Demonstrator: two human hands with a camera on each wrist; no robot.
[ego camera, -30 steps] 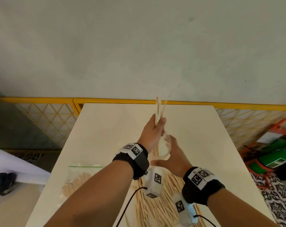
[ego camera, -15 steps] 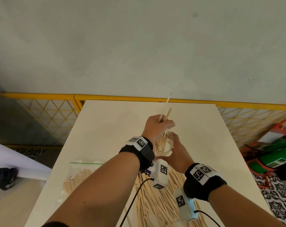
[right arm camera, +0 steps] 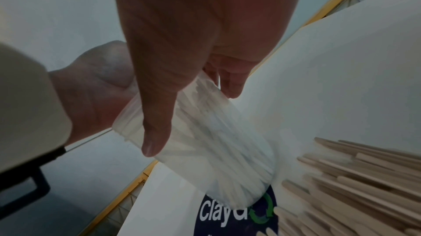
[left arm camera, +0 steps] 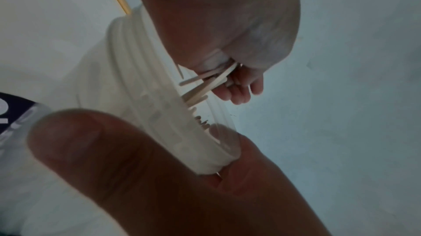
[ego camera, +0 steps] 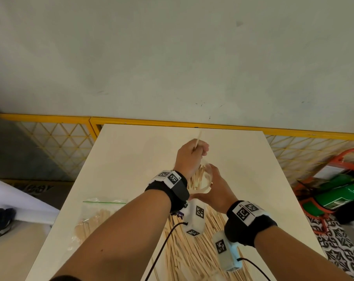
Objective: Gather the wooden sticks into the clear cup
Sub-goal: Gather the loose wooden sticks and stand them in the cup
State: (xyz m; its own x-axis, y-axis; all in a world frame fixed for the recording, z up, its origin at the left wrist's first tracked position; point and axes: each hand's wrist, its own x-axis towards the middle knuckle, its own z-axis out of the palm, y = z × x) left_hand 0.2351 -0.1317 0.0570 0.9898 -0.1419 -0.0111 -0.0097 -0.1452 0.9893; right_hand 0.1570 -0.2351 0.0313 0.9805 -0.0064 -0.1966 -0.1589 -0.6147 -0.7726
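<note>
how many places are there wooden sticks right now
4: a bunch gripped in the left hand over the cup, some inside the cup held by the right hand, a loose pile on the table, more in the bag.

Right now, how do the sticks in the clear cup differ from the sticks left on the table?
The sticks in the clear cup stand bunched lengthwise inside the clear cup, lifted off the table by the right hand. The sticks on the table lie flat, fanned loose. Both are pale, thin wood.
</note>
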